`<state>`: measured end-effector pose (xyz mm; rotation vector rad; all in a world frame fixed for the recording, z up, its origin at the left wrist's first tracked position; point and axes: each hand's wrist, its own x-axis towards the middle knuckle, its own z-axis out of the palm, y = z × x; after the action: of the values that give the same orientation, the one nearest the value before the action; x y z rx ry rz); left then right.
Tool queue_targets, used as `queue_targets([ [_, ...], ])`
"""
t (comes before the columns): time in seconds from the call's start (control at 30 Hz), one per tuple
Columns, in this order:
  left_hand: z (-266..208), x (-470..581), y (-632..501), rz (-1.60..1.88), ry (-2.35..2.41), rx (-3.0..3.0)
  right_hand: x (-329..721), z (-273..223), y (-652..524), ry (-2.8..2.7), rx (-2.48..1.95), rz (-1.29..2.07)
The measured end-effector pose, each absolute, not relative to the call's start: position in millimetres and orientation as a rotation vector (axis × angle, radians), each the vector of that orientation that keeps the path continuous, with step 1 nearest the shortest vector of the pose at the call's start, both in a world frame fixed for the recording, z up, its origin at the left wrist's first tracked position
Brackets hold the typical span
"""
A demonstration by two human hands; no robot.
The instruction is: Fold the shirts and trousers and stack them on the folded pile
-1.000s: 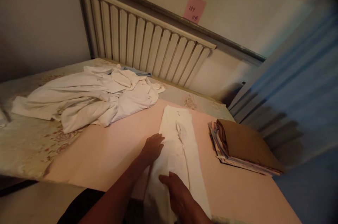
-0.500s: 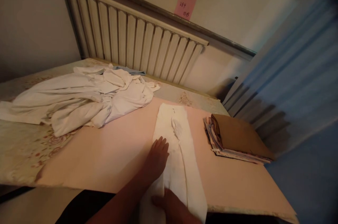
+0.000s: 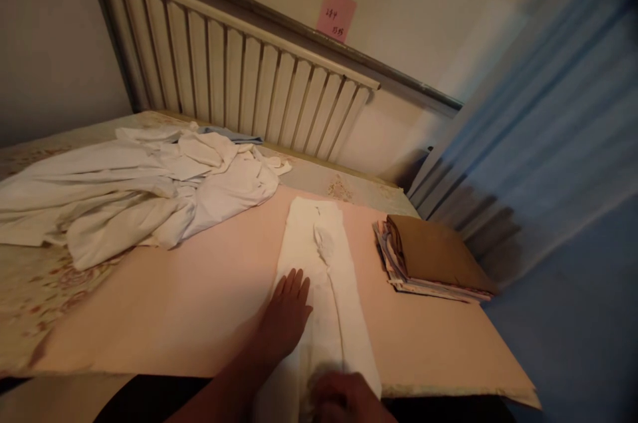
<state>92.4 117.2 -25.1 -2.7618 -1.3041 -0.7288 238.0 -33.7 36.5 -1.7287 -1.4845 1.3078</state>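
A white garment [image 3: 356, 303], folded into a long narrow strip, lies lengthwise on a pink sheet, with a small puckered opening near its far end. My left hand [image 3: 289, 313] rests flat on the garment's left side, its fingers stretched out and slightly apart. At the near end, my right hand [image 3: 349, 396] is curled against the cloth. Its fingertips are blurred and partly hidden, but they appear closed on the garment. The garment's nearest end runs out of the picture at the bottom.
A crumpled heap of white cloth [image 3: 134, 177] lies at left on the floral table cover. On the right of the pink sheet [image 3: 199, 303] sits a stack of folded papers [image 3: 438, 253] with a brown top. Behind are a radiator [image 3: 239, 70] and a blue curtain [image 3: 538, 130].
My right hand has drawn nearer to me and slightly right along the garment, its fingers more curled. The left hand stays flat on the cloth. The whole view has shifted slightly.
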Motion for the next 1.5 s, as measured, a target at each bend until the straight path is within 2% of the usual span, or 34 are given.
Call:
queue_targets([
  [0.07,-24,92,117,-0.725,-1.303,-2.760,250,48,-19,-1.542,-1.806,1.135],
  [0.2,-21,91,117,-0.714,-1.294,-2.763,265,58,6,-1.754,-2.071,0.524],
  [0.4,-19,89,117,-0.709,-1.290,-2.793,265,28,16,-1.941,-2.282,0.146],
  [0.53,-16,90,117,-0.680,-1.301,-2.798,266,19,19,-1.947,-2.324,0.096],
  [0.83,-15,90,116,-0.707,-1.298,-2.794,258,39,25,-1.841,-2.250,0.321],
  [1.0,-18,91,117,-0.716,-1.316,-2.772,262,37,24,-1.982,-2.064,0.390],
  [1.23,-22,92,118,-0.733,-1.300,-2.780,295,24,51,-2.134,-1.679,-0.096],
  [1.5,-30,94,121,-0.707,-1.297,-2.762,301,1,71,-2.286,-1.722,-0.074],
])
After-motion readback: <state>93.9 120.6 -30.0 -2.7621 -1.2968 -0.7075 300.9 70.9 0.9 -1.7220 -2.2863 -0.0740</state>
